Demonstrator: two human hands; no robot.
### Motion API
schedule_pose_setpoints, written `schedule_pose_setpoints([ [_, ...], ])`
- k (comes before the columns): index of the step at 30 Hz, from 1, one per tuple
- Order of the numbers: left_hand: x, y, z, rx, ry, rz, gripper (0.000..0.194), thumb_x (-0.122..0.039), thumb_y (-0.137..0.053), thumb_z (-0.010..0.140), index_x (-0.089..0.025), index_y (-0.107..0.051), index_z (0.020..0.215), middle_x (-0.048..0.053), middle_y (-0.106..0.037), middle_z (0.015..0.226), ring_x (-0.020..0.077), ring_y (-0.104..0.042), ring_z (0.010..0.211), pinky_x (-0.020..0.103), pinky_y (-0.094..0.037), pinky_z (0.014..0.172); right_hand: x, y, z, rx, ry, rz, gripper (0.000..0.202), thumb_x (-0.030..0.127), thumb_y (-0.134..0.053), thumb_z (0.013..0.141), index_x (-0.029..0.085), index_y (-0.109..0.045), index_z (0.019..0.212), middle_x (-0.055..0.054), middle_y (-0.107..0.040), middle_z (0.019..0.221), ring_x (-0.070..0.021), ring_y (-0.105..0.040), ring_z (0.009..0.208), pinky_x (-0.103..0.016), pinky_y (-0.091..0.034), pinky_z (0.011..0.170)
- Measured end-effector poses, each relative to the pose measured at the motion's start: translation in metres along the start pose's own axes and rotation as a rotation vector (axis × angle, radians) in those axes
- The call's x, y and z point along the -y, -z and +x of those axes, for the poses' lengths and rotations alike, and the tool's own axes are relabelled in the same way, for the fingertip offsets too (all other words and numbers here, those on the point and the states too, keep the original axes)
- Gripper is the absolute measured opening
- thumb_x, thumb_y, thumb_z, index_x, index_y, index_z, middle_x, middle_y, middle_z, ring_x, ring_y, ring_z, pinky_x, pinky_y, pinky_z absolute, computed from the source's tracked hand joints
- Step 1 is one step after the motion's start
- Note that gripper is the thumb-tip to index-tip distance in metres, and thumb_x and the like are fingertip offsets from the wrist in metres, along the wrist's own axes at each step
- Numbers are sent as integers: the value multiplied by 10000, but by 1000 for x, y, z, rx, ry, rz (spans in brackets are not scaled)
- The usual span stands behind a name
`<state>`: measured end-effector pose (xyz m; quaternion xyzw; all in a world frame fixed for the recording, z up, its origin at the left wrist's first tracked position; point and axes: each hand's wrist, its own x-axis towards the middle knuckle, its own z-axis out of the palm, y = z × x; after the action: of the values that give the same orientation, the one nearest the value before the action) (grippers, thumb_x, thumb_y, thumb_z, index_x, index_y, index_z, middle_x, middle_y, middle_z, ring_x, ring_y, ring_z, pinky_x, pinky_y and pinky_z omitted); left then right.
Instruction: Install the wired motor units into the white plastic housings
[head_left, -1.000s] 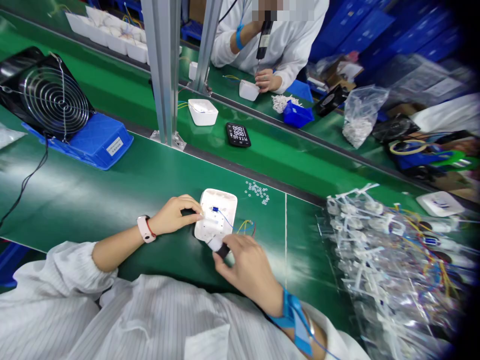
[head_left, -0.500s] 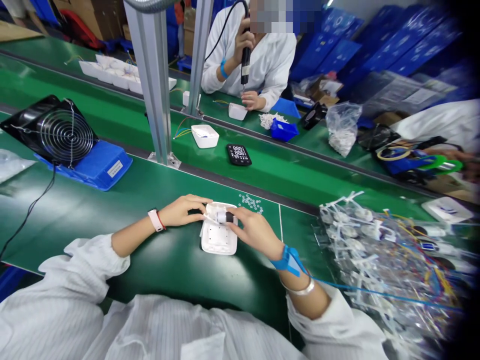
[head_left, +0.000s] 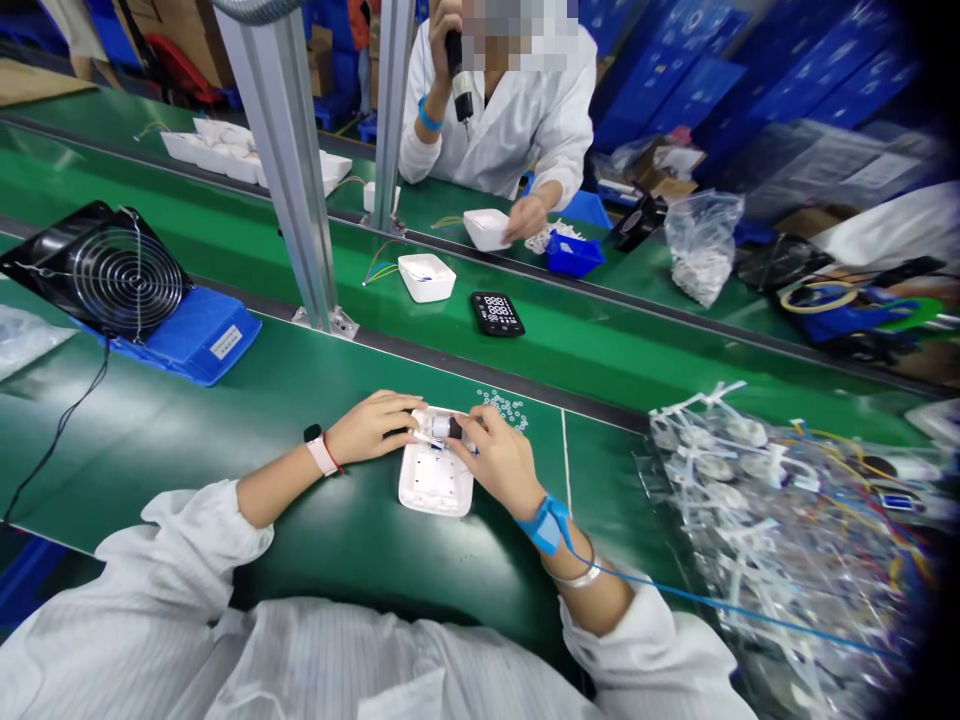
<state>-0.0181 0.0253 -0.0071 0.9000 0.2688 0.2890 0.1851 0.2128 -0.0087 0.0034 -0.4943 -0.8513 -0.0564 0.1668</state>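
A white plastic housing (head_left: 435,492) lies open side up on the green bench in front of me. In its far end sits a small pump motor (head_left: 442,427), a silvery cylinder with a black end. My right hand (head_left: 501,462) pinches the motor's black end with thumb and fingers. At the far left edge of the housing, my left hand (head_left: 373,425) grips the rim, fingers on top and thumb lower by a thin white piece. The fingertips partly hide what lies beneath the motor. Small clear rings (head_left: 501,408) are scattered just beyond my right hand.
A bag of wired parts (head_left: 739,500) covers the right side. A fan (head_left: 135,275) on a blue bin stands left, beside a metal post (head_left: 289,180). On the green belt are a white shell (head_left: 426,278) and a black display panel (head_left: 497,314). A co-worker (head_left: 502,110) holds an electric screwdriver (head_left: 459,80).
The motor lies slightly further left and lower in the housing, with my right hand still on it. Across the belt, the co-worker has lifted the screwdriver off the white shell.
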Motion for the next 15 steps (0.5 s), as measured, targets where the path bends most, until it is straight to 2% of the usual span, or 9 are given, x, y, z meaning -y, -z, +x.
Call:
schedule_pose_setpoints([
  [3,-2,-2,-5,22,13,4,162,-293,-502,878,-183,-617,909,115,-575,1222,210,-528,1132,354,-398,917,0,-5,-1,-67,19,54,231,329,-515,866,152,-626,965,-91,-577,920,-190,-521,813,-306,-385,688],
  [6,-4,-3,-8,15,50,-10,163,-308,-516,871,-187,-619,907,112,-568,1236,211,-508,1159,352,-390,927,0,-7,-1,-87,34,99,184,309,-523,868,177,-650,891,-62,-599,864,-191,-501,816,-329,-345,711],
  [10,-6,-6,-9,-15,92,-22,156,-318,-534,861,-192,-616,901,100,-581,1221,204,-506,1157,352,-387,930,-3,-6,1,-59,65,118,173,283,-515,879,199,-664,857,-34,-630,834,-180,-479,802,-335,-313,710],
  [15,-8,-6,-7,-42,126,-19,141,-306,-533,860,-199,-621,884,77,-608,1188,203,-508,1129,368,-387,926,0,6,8,-10,106,169,170,270,-504,882,185,-650,865,-40,-655,853,-189,-495,821,-359,-320,747],
])
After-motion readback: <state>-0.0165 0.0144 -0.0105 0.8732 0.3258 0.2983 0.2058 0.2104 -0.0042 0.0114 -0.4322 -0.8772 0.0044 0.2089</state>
